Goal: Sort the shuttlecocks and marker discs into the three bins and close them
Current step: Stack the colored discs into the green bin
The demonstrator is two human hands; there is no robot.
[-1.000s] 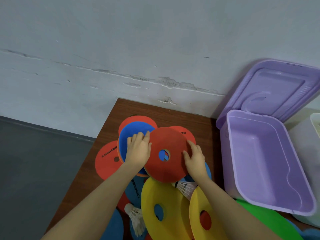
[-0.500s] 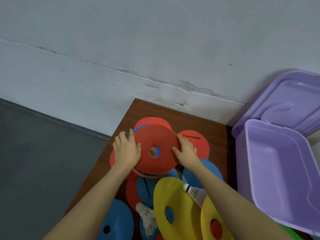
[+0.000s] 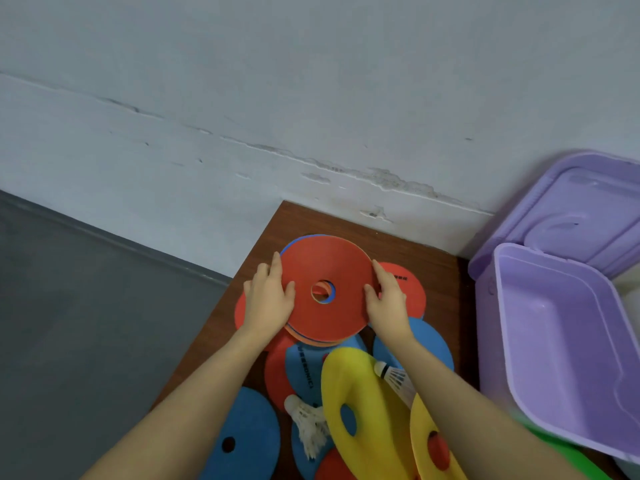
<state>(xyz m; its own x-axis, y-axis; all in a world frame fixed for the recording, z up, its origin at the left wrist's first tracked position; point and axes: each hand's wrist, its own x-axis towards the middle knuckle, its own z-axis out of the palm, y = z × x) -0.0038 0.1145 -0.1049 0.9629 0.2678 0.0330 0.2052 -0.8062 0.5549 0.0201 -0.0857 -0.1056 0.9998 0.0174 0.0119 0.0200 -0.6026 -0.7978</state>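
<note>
Stack of marker discs (image 3: 327, 289), red one on top with blue and orange edges showing below, sits at the far left of the brown surface (image 3: 426, 254), near the wall. Left hand (image 3: 268, 299) grasps the stack's left rim, thumb over the top disc, fingers along the edge. Right hand (image 3: 388, 299) grasps the right rim the same way. Both hands hold the stack between them; can't tell if it is lifted or resting on the discs under it.

More discs lie loose nearer: another red disc (image 3: 405, 289) just right of the stack, blue discs (image 3: 242, 434) near left, two yellow discs (image 3: 367, 407) near centre. One shuttlecock (image 3: 394, 375) lies partly on the yellow disc beside the right forearm, another shuttlecock (image 3: 308, 424) lies between blue and yellow discs.

Purple bin (image 3: 554, 358) stands open on the right, lid (image 3: 575, 216) leaning back against the wall, nothing visible inside. A green disc (image 3: 571, 459) pokes out under its near edge.

Step, as a guess: gathering discs into one stack, sorting barely begun. Next move likely calls for a firm two-handed squeeze so the stack doesn't fan out, then a carry right over the bin rim.
</note>
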